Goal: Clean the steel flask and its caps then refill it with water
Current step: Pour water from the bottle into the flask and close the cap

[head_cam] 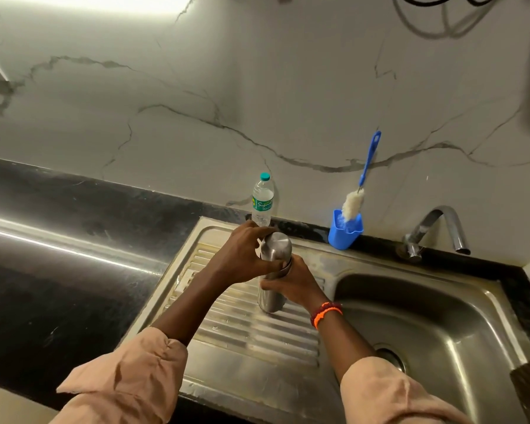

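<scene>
The left hand point(242, 255) sits over the top of the steel flask point(273, 276), its fingers point(254, 229) curled round the domed outer cap point(277, 244) and the thumb pressed along the cap's lower edge, a firm wrap with no slack showing. The flask stands upright on the ribbed drainboard point(257, 332), left of the sink basin point(435, 325). Just right of it, the right hand point(294, 281) clasps the body below the cap seam, fingers wound round the far side and hidden there, thumb on the near face.

I judge the flask rigid and dent-proof under this grip, moderately heavy if it holds liquid, and slick: brushed steel, likely more so once wet. The sound hold is what the hands show, one on the cap for turning, one low on the body to counter the twist, with the base braced on the ribs.

Behind stands a plastic water bottle point(262, 200); further right a bottle brush point(360, 185) leans in a blue holder point(346, 231), then the tap point(441, 231)
</scene>
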